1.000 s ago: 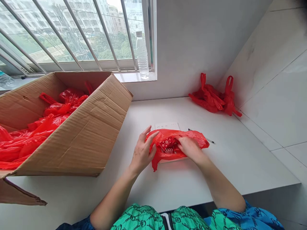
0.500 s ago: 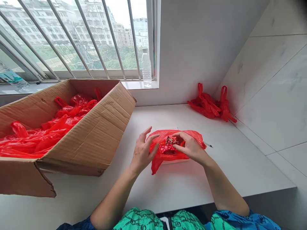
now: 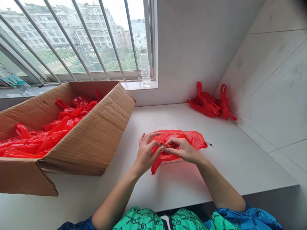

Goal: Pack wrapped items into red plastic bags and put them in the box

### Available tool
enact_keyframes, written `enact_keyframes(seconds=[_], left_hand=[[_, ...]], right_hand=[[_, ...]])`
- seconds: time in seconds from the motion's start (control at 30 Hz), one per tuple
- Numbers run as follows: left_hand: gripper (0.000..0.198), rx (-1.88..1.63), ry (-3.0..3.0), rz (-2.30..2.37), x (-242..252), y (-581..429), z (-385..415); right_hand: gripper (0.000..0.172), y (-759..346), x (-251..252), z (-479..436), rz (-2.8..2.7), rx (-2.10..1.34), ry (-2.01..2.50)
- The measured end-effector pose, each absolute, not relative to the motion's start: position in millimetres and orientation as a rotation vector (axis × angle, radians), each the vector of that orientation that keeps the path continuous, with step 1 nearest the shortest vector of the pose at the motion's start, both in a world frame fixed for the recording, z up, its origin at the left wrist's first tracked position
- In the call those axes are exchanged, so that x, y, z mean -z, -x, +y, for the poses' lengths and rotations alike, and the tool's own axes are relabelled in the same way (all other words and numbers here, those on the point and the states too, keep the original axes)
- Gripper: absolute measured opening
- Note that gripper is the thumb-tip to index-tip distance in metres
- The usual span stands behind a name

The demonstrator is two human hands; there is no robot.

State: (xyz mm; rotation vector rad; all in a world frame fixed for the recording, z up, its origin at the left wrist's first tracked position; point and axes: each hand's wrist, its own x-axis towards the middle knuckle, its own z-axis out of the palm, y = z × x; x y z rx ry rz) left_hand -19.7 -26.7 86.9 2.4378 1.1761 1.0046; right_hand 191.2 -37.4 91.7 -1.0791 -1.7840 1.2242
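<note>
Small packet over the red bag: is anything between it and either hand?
Nothing visible: fingertips of the left hand and right hand meet at the small packet, over the spread red bag.

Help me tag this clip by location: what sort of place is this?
Probably a room in a home or small workplace, though which is unclear: a white tabletop against the wall, a barred window facing buildings, and an open cardboard box of red plastic bags.

Box (image 3: 96,127) on table (image 3: 242,159), left of bag (image 3: 193,140)
</note>
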Motion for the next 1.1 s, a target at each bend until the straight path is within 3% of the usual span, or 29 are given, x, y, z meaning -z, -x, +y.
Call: enact_keyframes(seconds=[0.2,0.37,0.47,0.57,0.63,0.77,0.97,1.1], left_hand=[[0.014,-1.024,-2.458,1.174,-83.8,17.9,-25.6],[0.006,-1.166,-2.579,1.169,-83.8,23.1,-24.4],[0.011,-1.332,-2.653,1.122,-81.4,27.1,-23.2],[0.015,-1.468,-2.692,1.049,-78.3,30.3,-22.0],[0.015,-1.543,-2.693,0.992,-76.8,31.5,-21.6],[0.012,-1.601,-2.679,0.939,-73.7,32.1,-20.9],[0.014,-1.565,-2.593,1.002,-68.2,31.2,-18.6],[0.018,-1.486,-2.5,0.989,-69.9,27.9,-20.2]], right_hand=[[0.025,-194.0,-89.3,-38.4,-1.78,-1.19,1.078],[0.003,-191.1,-85.9,-38.6,-1.854,-0.715,1.061],[0.006,-190.2,-85.0,-39.7,-1.894,-0.616,1.03],[0.039,-192.4,-87.6,-41.5,-1.841,-0.826,1.025],[0.051,-194.8,-88.5,-41.2,-1.762,-1.053,1.022],[0.039,-197.8,-85.3,-36.7,-1.561,-1.38,0.953],[0.034,-196.7,-87.6,-37.1,-1.493,-1.547,0.871],[0.022,-190.5,-85.9,-38.4,-1.59,-1.638,0.832]])
